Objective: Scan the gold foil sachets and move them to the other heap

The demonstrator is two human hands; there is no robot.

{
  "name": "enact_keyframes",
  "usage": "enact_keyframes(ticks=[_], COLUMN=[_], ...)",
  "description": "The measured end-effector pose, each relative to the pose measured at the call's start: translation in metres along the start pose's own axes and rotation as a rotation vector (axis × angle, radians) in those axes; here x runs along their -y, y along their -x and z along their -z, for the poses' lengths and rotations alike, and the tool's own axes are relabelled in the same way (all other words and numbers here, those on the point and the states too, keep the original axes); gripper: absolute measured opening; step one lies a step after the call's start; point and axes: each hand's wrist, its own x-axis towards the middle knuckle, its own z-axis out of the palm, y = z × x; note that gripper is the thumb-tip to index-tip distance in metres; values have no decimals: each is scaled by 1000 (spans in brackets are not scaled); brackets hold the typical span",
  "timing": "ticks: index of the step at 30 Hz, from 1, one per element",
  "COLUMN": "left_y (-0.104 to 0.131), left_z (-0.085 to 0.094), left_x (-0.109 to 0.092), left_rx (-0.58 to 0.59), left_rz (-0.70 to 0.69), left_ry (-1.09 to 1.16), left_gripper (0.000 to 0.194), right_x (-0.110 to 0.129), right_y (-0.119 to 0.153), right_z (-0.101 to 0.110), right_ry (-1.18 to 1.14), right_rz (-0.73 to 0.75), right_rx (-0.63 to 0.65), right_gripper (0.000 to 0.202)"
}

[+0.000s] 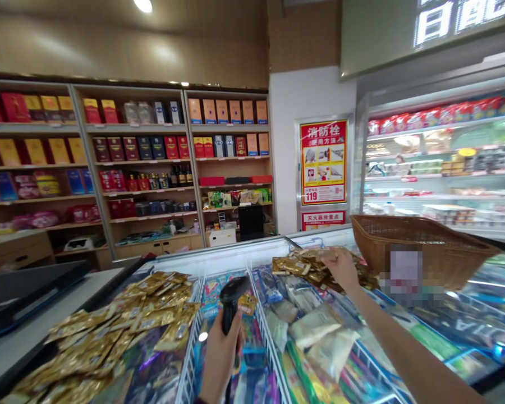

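Observation:
My left hand [224, 343] is wrapped round the handle of a black handheld scanner [232, 297], held above the middle wire basket of the freezer. My right hand [340, 268] reaches to a pile of gold foil packets [301, 265] at the freezer's back; its fingertips are at the packets, and what they pinch is too small to make out. A larger heap of gold packets [105, 331] spreads over the left part of the freezer. One gold packet [247, 304] lies just right of the scanner.
White wire dividers [266, 336] separate colourful frozen goods. A brown wicker basket [441, 247] stands at the right on the freezer. At the left is a counter with a black flat device [29, 292]. Shelves of boxes [145, 148] and a lit refrigerated case [441, 134] stand behind.

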Motion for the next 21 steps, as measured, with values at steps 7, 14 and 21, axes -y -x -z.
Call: enact_keyframes(ticks=[7, 14, 21], left_y=[5, -5, -7], left_z=[3, 21, 26], left_x=[-19, -27, -35], left_rx=[-6, -37, -156], left_rz=[13, 35, -31], left_ry=[20, 49, 100], left_gripper=[80, 75, 71], right_x=[-3, 2, 48], right_y=[31, 42, 74], right_z=[3, -18, -69], right_ry=[-26, -123, -319], right_rz=[-31, -69, 115], right_rx=[-83, -42, 193], right_gripper=[36, 24, 24])
